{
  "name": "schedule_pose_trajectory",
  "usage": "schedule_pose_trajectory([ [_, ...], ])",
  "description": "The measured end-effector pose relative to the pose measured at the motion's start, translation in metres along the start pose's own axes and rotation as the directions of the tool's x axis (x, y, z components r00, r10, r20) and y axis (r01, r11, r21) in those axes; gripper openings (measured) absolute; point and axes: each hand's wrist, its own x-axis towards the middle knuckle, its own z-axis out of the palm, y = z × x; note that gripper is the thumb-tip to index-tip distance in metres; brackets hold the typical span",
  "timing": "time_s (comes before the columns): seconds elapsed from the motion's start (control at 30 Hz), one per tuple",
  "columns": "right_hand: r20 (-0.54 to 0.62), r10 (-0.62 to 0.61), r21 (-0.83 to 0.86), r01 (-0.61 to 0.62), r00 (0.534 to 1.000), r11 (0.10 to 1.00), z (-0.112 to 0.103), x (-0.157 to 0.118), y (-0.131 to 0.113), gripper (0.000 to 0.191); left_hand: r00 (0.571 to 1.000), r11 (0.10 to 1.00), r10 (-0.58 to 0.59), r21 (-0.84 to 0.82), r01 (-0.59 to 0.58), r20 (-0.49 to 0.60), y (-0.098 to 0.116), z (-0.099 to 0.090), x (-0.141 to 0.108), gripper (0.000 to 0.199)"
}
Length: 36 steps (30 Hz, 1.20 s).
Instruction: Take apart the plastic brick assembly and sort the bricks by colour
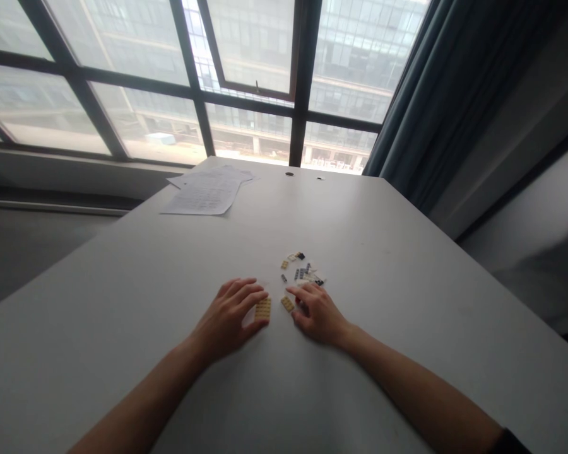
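My left hand (230, 313) rests on the white table with a tan studded building plate (263, 309) between its thumb and fingers, at the plate's near and far edges. To the right, a smaller tan studded brick (287, 304) lies tilted on the table. My right hand (318, 311) is beside this brick, index finger stretched out beyond it and thumb close to its near corner, the two apart. Just past the right fingertips is a loose group of grey, white and black building bricks (305, 273). A small grey piece (284, 278) lies apart from them.
Farther back are a small tan brick (284, 265) and a black piece (301, 256). Printed papers (203, 192) lie at the white table's (383, 284) far left. Two small dark spots, one a round hole (289, 174), are near the far edge, before windows and a blue curtain (419, 107).
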Motion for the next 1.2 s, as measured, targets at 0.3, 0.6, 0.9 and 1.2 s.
schedule_pose_trajectory([
  [0.3, -0.007, 0.017, 0.0, -0.017, 1.0, 1.0, 0.0027, 0.004, -0.0035, 0.032, 1.0, 0.999, -0.025, -0.025, 0.025, 0.001, 0.0012, -0.0011, 0.0012, 0.034],
  [0.6, -0.021, 0.022, 0.0, -0.022, 1.0, 1.0, 0.0028, 0.0046, -0.0036, 0.032, 0.999, 0.999, -0.041, -0.036, 0.041, 0.012, 0.0004, -0.0008, 0.0006, 0.036],
  [0.9, -0.027, 0.014, 0.029, -0.013, 1.0, 0.999, 0.0023, 0.0044, -0.0036, 0.038, 0.997, 0.999, -0.042, -0.029, 0.043, 0.059, -0.002, 0.0004, -0.0015, 0.039],
  [1.2, -0.038, 0.03, 0.062, -0.028, 0.999, 0.998, 0.0042, 0.0042, -0.0025, 0.037, 0.99, 1.0, -0.017, 0.001, 0.017, 0.141, -0.0006, 0.0001, -0.0017, 0.061],
])
